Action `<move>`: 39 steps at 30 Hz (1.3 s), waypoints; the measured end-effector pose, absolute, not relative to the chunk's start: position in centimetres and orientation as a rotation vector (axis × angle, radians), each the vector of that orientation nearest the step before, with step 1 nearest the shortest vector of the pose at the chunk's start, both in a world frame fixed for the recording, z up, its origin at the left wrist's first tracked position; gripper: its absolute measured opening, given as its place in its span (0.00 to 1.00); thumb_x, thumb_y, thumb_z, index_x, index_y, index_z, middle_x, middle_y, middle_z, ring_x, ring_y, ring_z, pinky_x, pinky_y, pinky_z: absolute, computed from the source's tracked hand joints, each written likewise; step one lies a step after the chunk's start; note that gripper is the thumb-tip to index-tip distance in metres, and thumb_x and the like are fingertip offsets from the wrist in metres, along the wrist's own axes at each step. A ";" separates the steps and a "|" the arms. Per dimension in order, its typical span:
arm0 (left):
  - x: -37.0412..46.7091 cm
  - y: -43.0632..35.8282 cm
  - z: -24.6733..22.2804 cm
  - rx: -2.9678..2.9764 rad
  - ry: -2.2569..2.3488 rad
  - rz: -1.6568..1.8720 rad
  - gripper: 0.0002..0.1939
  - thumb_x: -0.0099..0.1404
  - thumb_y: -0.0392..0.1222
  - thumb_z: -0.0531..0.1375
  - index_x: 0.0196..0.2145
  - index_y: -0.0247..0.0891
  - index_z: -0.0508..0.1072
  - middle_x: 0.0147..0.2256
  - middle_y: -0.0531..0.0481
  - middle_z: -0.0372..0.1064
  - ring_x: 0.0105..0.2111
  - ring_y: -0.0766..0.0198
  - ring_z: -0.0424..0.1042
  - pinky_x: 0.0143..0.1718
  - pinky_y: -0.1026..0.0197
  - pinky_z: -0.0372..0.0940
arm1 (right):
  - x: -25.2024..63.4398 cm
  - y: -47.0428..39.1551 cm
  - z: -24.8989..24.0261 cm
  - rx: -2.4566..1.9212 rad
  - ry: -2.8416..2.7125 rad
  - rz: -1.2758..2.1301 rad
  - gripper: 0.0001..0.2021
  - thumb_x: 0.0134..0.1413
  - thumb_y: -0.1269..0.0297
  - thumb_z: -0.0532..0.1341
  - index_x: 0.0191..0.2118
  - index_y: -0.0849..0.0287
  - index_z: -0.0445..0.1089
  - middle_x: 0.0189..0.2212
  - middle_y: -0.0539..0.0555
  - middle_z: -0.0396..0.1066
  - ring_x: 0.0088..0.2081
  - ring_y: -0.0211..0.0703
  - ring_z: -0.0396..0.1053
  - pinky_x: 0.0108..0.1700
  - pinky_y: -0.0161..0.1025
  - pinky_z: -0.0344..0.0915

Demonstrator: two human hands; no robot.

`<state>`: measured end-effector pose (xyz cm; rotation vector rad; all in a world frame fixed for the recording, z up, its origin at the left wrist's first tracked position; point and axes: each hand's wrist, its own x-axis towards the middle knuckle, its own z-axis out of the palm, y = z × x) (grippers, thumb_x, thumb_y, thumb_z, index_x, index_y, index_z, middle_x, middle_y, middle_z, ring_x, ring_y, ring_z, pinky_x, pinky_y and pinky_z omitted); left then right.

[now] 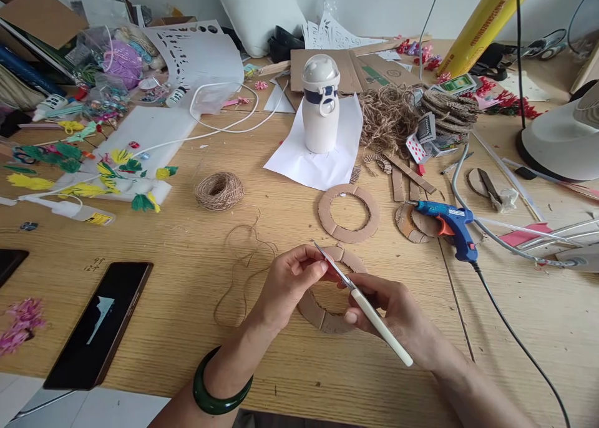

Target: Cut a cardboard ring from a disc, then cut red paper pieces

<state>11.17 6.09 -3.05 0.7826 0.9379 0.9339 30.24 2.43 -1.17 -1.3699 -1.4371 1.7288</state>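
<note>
My right hand (390, 303) is closed around white-handled scissors (380, 325), seen nearly edge-on, with the silver blades pointing up and to the left. My left hand (292, 284) pinches its thumb and fingers together beside the blades; whatever may be between them is too small or hidden to tell. Below both hands a cardboard ring (322, 319) lies on the table, partly covered by them. Just beyond it is a second cardboard ring (326, 219). Loose twine (246, 259) curls to the left of my left hand, near a ball of twine (219, 191).
A blue hot glue gun (452, 222) rests at right, its cord trailing to the front. A white bottle (321, 113) stands on white paper (304, 166). A phone (100, 325) lies at left. Tangled twine (390, 119), cardboard strips (412, 172) and craft flowers (121, 172) lie farther back.
</note>
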 end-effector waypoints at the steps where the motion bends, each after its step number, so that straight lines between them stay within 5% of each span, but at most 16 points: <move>1: 11.1 6.2 -2.9 0.779 0.937 0.918 0.08 0.58 0.43 0.67 0.32 0.35 0.76 0.32 0.49 0.77 0.33 0.62 0.77 0.42 0.58 0.72 | 30.3 2.4 -1.2 -1.375 -1.444 1.730 0.22 0.50 0.53 0.70 0.48 0.60 0.73 0.27 0.48 0.62 0.29 0.36 0.56 0.31 0.35 0.56; 29: 9.6 7.2 -2.8 0.758 0.891 0.786 0.08 0.57 0.40 0.69 0.32 0.32 0.79 0.32 0.48 0.76 0.35 0.62 0.77 0.44 0.58 0.73 | 30.8 2.4 -1.8 -1.402 -1.515 1.684 0.15 0.48 0.54 0.71 0.36 0.59 0.73 0.23 0.45 0.55 0.26 0.34 0.51 0.27 0.35 0.51; 39: 9.5 7.5 -3.5 0.772 0.946 0.813 0.11 0.56 0.43 0.70 0.31 0.33 0.78 0.34 0.47 0.78 0.35 0.61 0.78 0.43 0.58 0.73 | 31.2 3.5 -2.3 -1.399 -1.382 1.654 0.22 0.50 0.52 0.69 0.45 0.62 0.71 0.21 0.44 0.58 0.22 0.32 0.53 0.24 0.34 0.51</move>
